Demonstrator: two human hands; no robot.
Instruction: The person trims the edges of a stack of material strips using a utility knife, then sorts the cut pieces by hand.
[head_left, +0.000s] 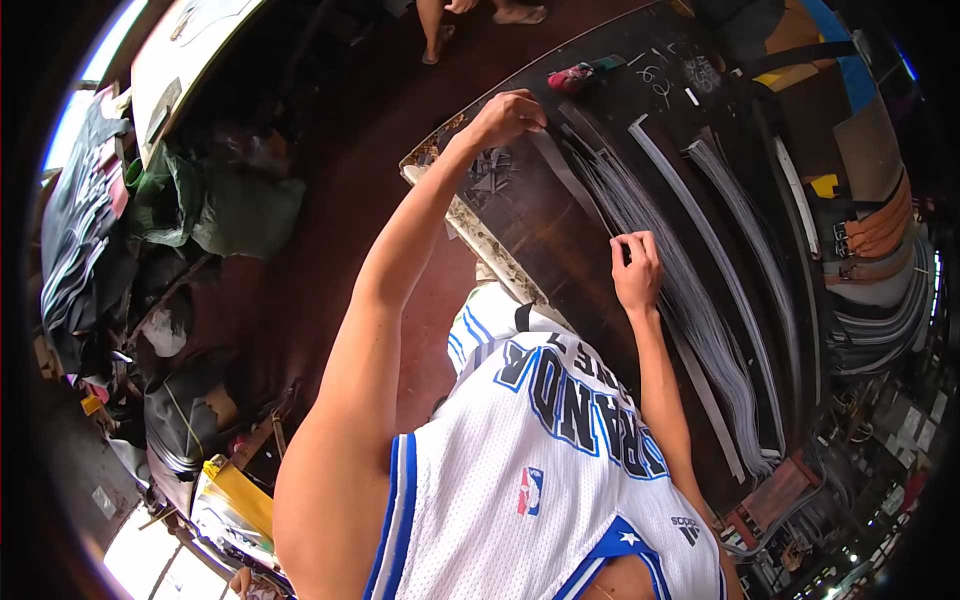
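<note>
My left hand [508,118] reaches over the table's far left part, its fingers closed at the upper end of a flat grey strip [570,180]. That strip runs down toward my right hand [638,270], whose thumb and forefinger are bent together beside it. Whether the right fingertips grip the strip is hard to see. Right beside my hands lies a long bundle of thin grey strips [670,260]. Small dark cut pieces [490,172] are scattered below my left hand.
More strip bundles [745,220] lie farther right on the dark table [520,235], with a red-and-green object [572,77] at its far side. Stacked straps [875,330] stand at right. Another person's bare foot [520,14] shows at the top. Green sacks [245,210] sit at left.
</note>
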